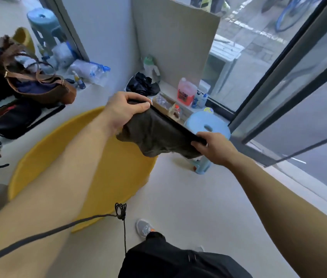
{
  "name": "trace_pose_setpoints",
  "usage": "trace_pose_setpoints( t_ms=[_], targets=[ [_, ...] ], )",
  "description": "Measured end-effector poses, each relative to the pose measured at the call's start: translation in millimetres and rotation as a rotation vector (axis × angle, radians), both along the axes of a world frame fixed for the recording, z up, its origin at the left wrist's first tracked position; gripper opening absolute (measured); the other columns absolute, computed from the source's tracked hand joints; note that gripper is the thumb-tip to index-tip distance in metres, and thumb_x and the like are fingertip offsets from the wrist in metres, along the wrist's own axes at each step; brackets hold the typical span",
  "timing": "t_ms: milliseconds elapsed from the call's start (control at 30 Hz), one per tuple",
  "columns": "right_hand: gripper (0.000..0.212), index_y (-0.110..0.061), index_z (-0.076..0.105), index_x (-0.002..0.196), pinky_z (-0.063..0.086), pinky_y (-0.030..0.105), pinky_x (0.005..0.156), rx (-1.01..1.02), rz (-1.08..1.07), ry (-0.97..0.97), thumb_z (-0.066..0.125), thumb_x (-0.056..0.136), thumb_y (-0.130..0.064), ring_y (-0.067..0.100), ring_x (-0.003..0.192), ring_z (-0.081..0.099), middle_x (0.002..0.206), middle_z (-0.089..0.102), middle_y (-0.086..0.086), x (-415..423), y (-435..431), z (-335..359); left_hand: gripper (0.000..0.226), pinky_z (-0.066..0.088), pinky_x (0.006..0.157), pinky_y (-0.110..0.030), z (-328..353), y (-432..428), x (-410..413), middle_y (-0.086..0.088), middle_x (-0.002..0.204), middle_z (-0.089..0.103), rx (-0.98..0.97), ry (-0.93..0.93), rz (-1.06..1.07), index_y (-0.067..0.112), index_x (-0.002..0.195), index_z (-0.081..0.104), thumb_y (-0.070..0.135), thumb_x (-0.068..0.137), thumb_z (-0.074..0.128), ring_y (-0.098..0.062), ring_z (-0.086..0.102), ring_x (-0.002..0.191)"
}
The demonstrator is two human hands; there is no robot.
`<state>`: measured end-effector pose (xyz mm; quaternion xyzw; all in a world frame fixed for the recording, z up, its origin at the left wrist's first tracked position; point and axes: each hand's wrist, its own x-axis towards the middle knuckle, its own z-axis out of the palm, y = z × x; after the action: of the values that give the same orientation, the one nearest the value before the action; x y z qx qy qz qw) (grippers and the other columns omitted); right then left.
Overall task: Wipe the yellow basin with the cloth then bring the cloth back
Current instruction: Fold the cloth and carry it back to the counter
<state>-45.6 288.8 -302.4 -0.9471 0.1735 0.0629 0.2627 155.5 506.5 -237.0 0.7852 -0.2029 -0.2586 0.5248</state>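
Note:
A large round yellow basin (pixel 38 157) stands on the pale floor at the centre left, partly hidden by my left forearm. A dark grey-brown cloth (pixel 158 135) hangs stretched in the air above the basin's far right rim. My left hand (pixel 126 109) pinches its upper left edge. My right hand (pixel 212 147) grips its lower right edge. Both hands hold the cloth taut along a dark hem, and the rest sags down between them.
A light blue stool (pixel 210 125) stands just right of the basin, behind the cloth. Bags (pixel 38 85) lie on the floor at left. Bottles, a pink jug (pixel 186 91) and a black bag sit by the cardboard sheet. Glass doors (pixel 299 97) run along the right. My shoe (pixel 143 227) is near the basin.

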Motion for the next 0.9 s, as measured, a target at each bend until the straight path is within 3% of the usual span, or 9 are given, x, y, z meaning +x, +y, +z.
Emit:
trace_pose_setpoints(
  t_ms=[67, 200, 300, 433, 567, 700, 767, 833, 900],
  targets=[
    [0.024, -0.016, 0.059, 0.082, 0.050, 0.041, 0.071, 0.080, -0.083, -0.002, 0.058, 0.097, -0.036, 0.029, 0.078, 0.059, 0.079, 0.063, 0.002, -37.9, -22.8, -1.3, 0.011, 0.055, 0.086, -0.027, 0.2, -29.4, -17.2, 0.001, 0.102, 0.076, 0.006, -0.061, 0.035, 0.027, 0.092, 0.080, 0.030, 0.081, 0.080, -0.017, 0.068, 0.101],
    [0.024, -0.012, 0.068, 0.090, 0.049, 0.034, 0.073, 0.151, -0.287, -0.049, 0.062, 0.094, -0.036, 0.016, 0.083, 0.061, 0.088, 0.066, 0.000, -126.4, -68.3, -6.5, 0.015, 0.052, 0.079, -0.021, -3.8, -96.5, -70.6, 0.005, 0.098, 0.074, 0.041, -0.148, -0.043, 0.024, 0.096, 0.079, 0.030, 0.082, 0.080, -0.014, 0.068, 0.097],
    [0.015, -0.008, 0.065, 0.092, 0.050, 0.017, 0.063, 0.398, -0.461, -0.160, 0.064, 0.095, -0.022, 0.002, 0.071, 0.062, 0.081, 0.068, 0.002, -195.8, -90.0, -3.0, 0.021, 0.054, 0.086, -0.030, -12.0, -140.2, -112.3, 0.007, 0.097, 0.073, 0.143, -0.178, -0.166, 0.024, 0.098, 0.079, 0.036, 0.080, 0.081, -0.013, 0.066, 0.097],
    [0.010, -0.015, 0.063, 0.090, 0.056, 0.036, 0.074, 0.729, -0.752, -0.395, 0.067, 0.094, -0.022, 0.019, 0.080, 0.065, 0.088, 0.069, 0.014, -280.3, -112.9, -6.4, 0.021, 0.049, 0.082, -0.021, -27.8, -195.0, -171.0, 0.006, 0.098, 0.072, 0.165, -0.191, -0.283, 0.020, 0.104, 0.077, 0.029, 0.085, 0.078, -0.006, 0.062, 0.089],
    [0.035, -0.012, 0.064, 0.078, 0.046, 0.039, 0.067, 0.686, -0.913, -0.464, 0.067, 0.087, -0.045, 0.016, 0.071, 0.053, 0.073, 0.055, 0.001, -334.9, -130.4, -5.8, 0.018, 0.050, 0.088, -0.028, -40.9, -252.9, -221.4, 0.006, 0.094, 0.072, 0.162, -0.167, -0.349, 0.024, 0.099, 0.076, 0.031, 0.083, 0.079, -0.008, 0.063, 0.086],
    [0.035, -0.020, 0.052, 0.060, 0.031, 0.034, 0.063, 0.694, -1.070, -0.519, 0.069, 0.084, -0.039, 0.015, 0.063, 0.040, 0.061, 0.041, -0.006, -380.0, -147.5, -12.1, 0.007, 0.048, 0.079, -0.016, -48.8, -310.2, -271.4, 0.008, 0.087, 0.069, 0.150, -0.111, -0.525, 0.027, 0.086, 0.072, 0.021, 0.089, 0.073, -0.002, 0.062, 0.081],
    [0.034, -0.016, 0.052, 0.064, 0.032, 0.034, 0.062, 0.742, -1.147, -0.578, 0.072, 0.084, -0.036, 0.017, 0.065, 0.043, 0.064, 0.043, -0.001, -396.8, -155.0, -17.6, 0.011, 0.046, 0.074, -0.013, -55.4, -337.0, -300.8, 0.008, 0.088, 0.069, 0.176, -0.071, -0.706, 0.028, 0.091, 0.072, 0.018, 0.094, 0.066, 0.003, 0.062, 0.078],
    [0.032, -0.009, 0.056, 0.073, 0.039, 0.030, 0.062, 0.742, -1.203, -0.615, 0.073, 0.087, -0.033, 0.016, 0.066, 0.051, 0.068, 0.052, 0.002, -407.4, -161.9, -20.8, 0.016, 0.047, 0.075, -0.018, -61.4, -363.3, -335.5, 0.005, 0.091, 0.073, 0.202, 0.009, -0.893, 0.030, 0.096, 0.074, 0.019, 0.095, 0.061, -0.005, 0.064, 0.083],
    [0.026, -0.010, 0.061, 0.079, 0.048, 0.028, 0.063, 0.715, -1.273, -0.641, 0.073, 0.087, -0.031, 0.014, 0.068, 0.059, 0.071, 0.060, 0.002, -414.0, -169.4, -20.8, 0.014, 0.047, 0.070, -0.018, -61.4, -386.6, -377.4, 0.010, 0.080, 0.070, 0.215, 0.054, -1.064, 0.033, 0.098, 0.074, 0.025, 0.094, 0.063, -0.002, 0.063, 0.073]
  ],
)
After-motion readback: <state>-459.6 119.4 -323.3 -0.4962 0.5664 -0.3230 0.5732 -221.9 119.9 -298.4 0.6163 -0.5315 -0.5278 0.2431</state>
